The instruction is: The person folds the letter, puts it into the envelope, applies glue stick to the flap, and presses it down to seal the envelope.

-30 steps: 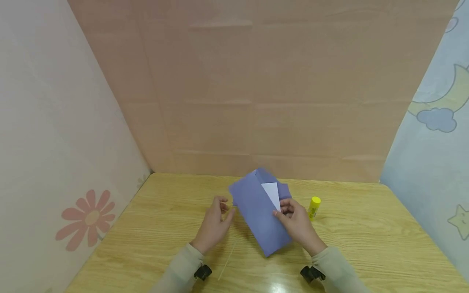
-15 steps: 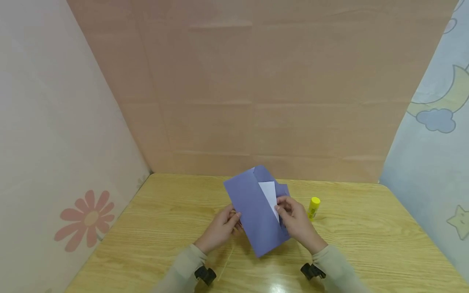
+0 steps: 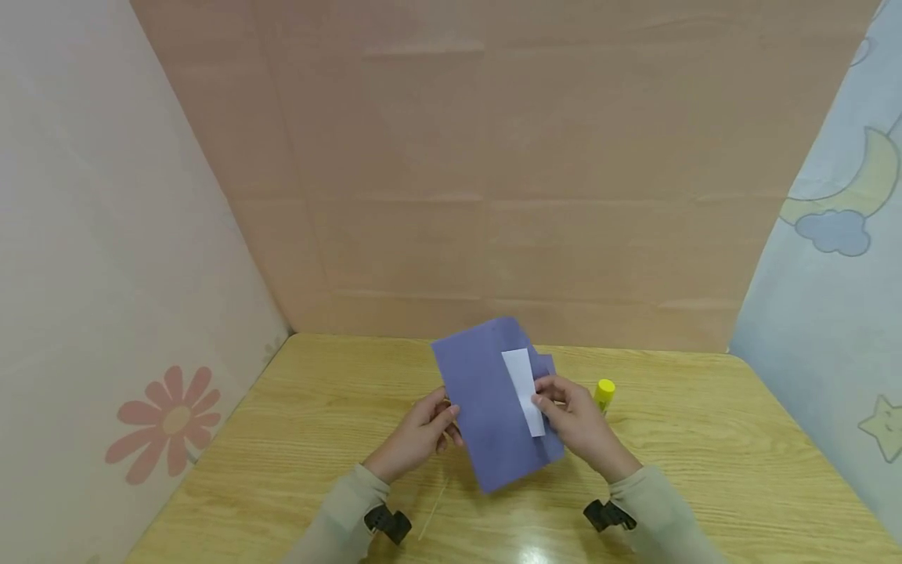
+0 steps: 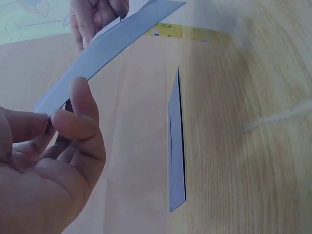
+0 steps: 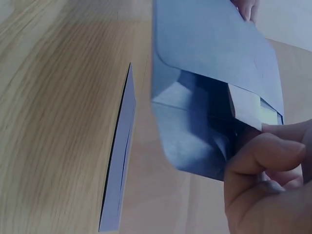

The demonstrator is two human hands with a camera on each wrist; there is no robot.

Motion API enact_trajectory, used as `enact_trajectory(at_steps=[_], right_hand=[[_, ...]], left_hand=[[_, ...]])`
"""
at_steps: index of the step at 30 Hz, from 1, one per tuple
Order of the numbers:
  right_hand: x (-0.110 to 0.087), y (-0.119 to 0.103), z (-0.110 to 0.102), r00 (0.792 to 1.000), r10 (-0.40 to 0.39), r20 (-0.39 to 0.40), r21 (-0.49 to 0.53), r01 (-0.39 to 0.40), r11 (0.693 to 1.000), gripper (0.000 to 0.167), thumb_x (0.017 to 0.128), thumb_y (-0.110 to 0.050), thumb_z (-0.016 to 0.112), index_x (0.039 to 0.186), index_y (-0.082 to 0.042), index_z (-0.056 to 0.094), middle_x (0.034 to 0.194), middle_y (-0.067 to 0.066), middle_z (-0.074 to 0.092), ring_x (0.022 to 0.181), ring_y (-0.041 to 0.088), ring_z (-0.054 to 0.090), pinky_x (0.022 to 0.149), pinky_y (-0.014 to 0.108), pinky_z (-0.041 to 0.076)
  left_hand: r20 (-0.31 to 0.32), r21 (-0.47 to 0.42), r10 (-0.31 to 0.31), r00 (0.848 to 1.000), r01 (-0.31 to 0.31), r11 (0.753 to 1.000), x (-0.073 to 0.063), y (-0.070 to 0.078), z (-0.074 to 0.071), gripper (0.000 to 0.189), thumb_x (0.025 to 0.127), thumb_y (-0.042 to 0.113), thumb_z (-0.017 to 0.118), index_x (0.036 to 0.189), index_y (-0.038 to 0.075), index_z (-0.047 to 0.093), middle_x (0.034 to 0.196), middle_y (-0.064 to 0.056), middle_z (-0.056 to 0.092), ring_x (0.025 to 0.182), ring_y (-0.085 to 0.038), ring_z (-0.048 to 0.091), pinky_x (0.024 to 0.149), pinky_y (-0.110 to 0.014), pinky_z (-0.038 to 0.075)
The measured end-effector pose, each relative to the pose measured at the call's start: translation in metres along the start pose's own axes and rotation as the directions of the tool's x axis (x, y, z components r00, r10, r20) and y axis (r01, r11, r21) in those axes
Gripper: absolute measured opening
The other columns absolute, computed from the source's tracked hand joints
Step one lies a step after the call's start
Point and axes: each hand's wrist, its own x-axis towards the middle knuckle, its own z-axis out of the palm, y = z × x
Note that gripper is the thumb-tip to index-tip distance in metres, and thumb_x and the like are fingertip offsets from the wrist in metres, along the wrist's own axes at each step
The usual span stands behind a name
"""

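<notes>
A purple envelope (image 3: 479, 407) is held up tilted above the table, its open side toward my right hand. My left hand (image 3: 416, 435) pinches its left edge between thumb and fingers; the left wrist view shows this grip (image 4: 53, 161) up close. At the envelope's mouth, my right hand (image 3: 581, 423) pinches a white folded paper (image 3: 524, 392). In the right wrist view the paper (image 5: 245, 105) sits partly inside the opening, and the right thumb and fingers (image 5: 273, 170) hold its edge. How deep it reaches is hidden.
A second flat purple piece (image 4: 176, 151) lies on the wooden table (image 3: 705, 454) behind the held envelope. A yellow glue stick (image 3: 604, 392) stands beyond my right hand. Near the front lies a thin pale strip (image 3: 433, 509). Walls stand at the back and sides.
My left hand, apart from the envelope at first, has taken hold of its left edge. The envelope has turned and shifted slightly left. More of the white paper's length shows now.
</notes>
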Motion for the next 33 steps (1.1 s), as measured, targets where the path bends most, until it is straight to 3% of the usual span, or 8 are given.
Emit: enact_trajectory(at_steps=[5, 9, 15, 22, 28, 33], right_hand=[[0.0, 0.0, 0.0, 0.999, -0.025, 0.042, -0.032, 0.027, 0.999, 0.018, 0.1, -0.012, 0.061, 0.113, -0.001, 0.066, 0.095, 0.01, 0.067, 0.082, 0.016, 0.062, 0.07, 0.027, 0.052], [-0.001, 0.002, 0.002, 0.995, -0.069, 0.07, -0.073, 0.074, 0.995, 0.017, 0.099, -0.013, 0.062, 0.112, -0.004, 0.068, 0.098, 0.007, 0.07, 0.086, 0.014, 0.065, 0.074, 0.027, 0.054], [-0.005, 0.003, 0.006, 0.989, -0.102, 0.103, -0.094, 0.112, 0.989, 0.019, 0.099, -0.009, 0.061, 0.116, -0.003, 0.069, 0.108, 0.008, 0.072, 0.096, 0.014, 0.066, 0.08, 0.025, 0.055], [-0.007, 0.003, 0.009, 0.995, -0.08, 0.065, -0.089, 0.086, 0.992, 0.019, 0.093, -0.016, 0.072, 0.107, -0.003, 0.072, 0.092, 0.005, 0.069, 0.068, 0.01, 0.053, 0.06, 0.025, 0.047], [-0.007, 0.003, 0.009, 0.997, -0.051, 0.058, -0.03, 0.052, 0.998, 0.021, 0.091, -0.017, 0.074, 0.105, -0.002, 0.073, 0.09, 0.007, 0.07, 0.065, 0.009, 0.051, 0.057, 0.023, 0.045], [-0.008, 0.001, 0.01, 0.997, -0.036, 0.062, 0.035, 0.034, 0.999, 0.022, 0.091, -0.016, 0.074, 0.106, 0.0, 0.071, 0.089, 0.011, 0.067, 0.063, 0.008, 0.049, 0.056, 0.023, 0.042]], left_hand=[[0.012, 0.023, -0.008, 1.0, 0.007, 1.0, -0.001, 0.002, 0.0, 0.02, 0.109, 0.022, 0.04, 0.101, 0.004, 0.045, 0.094, -0.024, 0.057, 0.088, -0.046, 0.065, 0.06, -0.038, 0.049], [0.026, 0.044, -0.004, 1.0, 0.003, 0.999, 0.0, 0.003, 0.0, 0.018, 0.109, 0.022, 0.04, 0.107, 0.006, 0.049, 0.095, -0.021, 0.059, 0.089, -0.047, 0.064, 0.062, -0.038, 0.051], [0.042, 0.069, -0.003, 0.999, 0.0, 0.998, 0.001, 0.003, 0.0, 0.026, 0.11, 0.02, 0.039, 0.093, 0.001, 0.04, 0.093, -0.029, 0.056, 0.086, -0.045, 0.063, 0.059, -0.038, 0.047], [0.022, 0.078, 0.007, 1.0, -0.009, 0.997, 0.002, 0.0, 0.004, 0.028, 0.109, 0.017, 0.041, 0.087, 0.001, 0.036, 0.087, -0.027, 0.056, 0.081, -0.045, 0.063, 0.058, -0.032, 0.048], [0.022, 0.077, -0.004, 1.0, 0.002, 0.997, 0.003, 0.0, 0.005, 0.028, 0.109, 0.02, 0.039, 0.087, 0.002, 0.035, 0.088, -0.028, 0.053, 0.082, -0.045, 0.061, 0.063, -0.042, 0.049], [0.003, 0.057, -0.003, 1.0, 0.003, 0.998, 0.004, -0.003, 0.006, 0.029, 0.11, 0.019, 0.039, 0.085, 0.006, 0.031, 0.088, -0.032, 0.051, 0.081, -0.045, 0.06, 0.062, -0.04, 0.05]])
